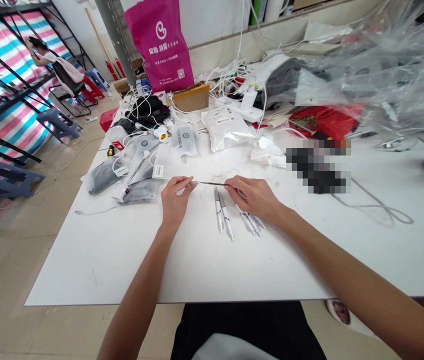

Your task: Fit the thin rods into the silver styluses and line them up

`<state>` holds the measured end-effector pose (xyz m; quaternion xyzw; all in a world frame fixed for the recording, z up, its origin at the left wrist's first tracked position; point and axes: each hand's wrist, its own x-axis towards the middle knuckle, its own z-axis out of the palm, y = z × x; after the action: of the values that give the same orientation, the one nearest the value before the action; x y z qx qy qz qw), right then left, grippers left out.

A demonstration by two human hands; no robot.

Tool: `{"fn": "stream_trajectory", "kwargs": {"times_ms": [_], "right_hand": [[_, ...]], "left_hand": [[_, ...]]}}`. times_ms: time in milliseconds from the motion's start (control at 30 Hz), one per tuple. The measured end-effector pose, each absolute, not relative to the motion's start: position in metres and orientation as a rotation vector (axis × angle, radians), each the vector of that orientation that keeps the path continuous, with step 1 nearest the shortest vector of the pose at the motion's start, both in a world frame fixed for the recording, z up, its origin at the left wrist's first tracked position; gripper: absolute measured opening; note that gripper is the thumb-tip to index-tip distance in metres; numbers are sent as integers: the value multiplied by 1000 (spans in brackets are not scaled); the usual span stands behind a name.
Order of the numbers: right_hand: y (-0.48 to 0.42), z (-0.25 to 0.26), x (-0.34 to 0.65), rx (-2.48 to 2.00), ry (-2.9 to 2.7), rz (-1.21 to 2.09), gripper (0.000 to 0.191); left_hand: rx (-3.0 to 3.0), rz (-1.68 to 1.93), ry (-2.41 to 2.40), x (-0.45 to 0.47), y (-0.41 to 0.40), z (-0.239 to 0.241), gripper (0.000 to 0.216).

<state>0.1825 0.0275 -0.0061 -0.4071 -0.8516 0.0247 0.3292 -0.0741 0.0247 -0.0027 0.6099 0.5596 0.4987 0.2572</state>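
My left hand [175, 201] pinches the clear end of a thin dark rod [212, 183] with an orange mark near its far end. My right hand [252, 198] rests on the white table [182, 265], its fingertips at the rod's other end, and seems to hold it too. Under the right hand's fingers, the tip of a white pen [241, 194] shows. Two white-and-grey pens [223, 213] lie side by side between my hands. A further bunch of similar pens [249, 220] lies fanned out just below my right hand.
Sealed grey pouches [142, 172], white cables, and plastic bags crowd the table's far half. A blurred pixelated patch [317, 169] covers something at the right. A person sits on a chair [65, 80] at the far left beside bunk frames and stools.
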Motion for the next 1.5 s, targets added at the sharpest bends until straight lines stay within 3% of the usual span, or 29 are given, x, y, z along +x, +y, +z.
{"fn": "stream_trajectory", "kwargs": {"times_ms": [733,1000,1233,1500], "right_hand": [[32,-11,184,-1149,-2387,-153,34],[24,-15,173,-1029,-2431,-136,24],[25,-9,175,-930,-2307,32,13],[26,-2,178,-1065,-2225,110,25]], "left_hand": [[2368,1207,1455,-80,29,-15,27],[2603,981,1245,-57,16,-18,30],[2449,939,1267,-57,9,-8,32],[2074,1071,1438,-61,13,2,26]]}}
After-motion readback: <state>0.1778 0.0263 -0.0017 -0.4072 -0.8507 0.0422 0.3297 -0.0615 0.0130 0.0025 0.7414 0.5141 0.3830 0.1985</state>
